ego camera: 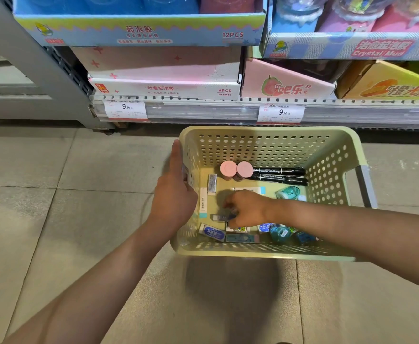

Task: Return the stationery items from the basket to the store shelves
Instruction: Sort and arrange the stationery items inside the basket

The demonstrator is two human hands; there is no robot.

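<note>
A pale green perforated basket sits on the tiled floor just in front of the store shelves, and everything here is placed relative to that basket.

The left hand grips the basket's left wall, thumb pointing up along the outside of the rim, steadying it. The forearm runs in from the lower left.

The right hand reaches down over the basket's right side to its middle floor, fingers curled around a small dark blue item. Whether it is pinched or only touched is hard to tell; it looks like a grasp forming.

Also inside the basket: two pink-lidded jars and two black markers against the far wall, teal correction tapes near the right wall, and boxed erasers along the near wall.

To do this step well, the right hand should probably close on one item only, lift it straight up clear of its neighbours, and let the left hand keep the basket from sliding. The shelves beyond the basket hold boxed slime, so the item's proper place likely lies elsewhere.
</note>
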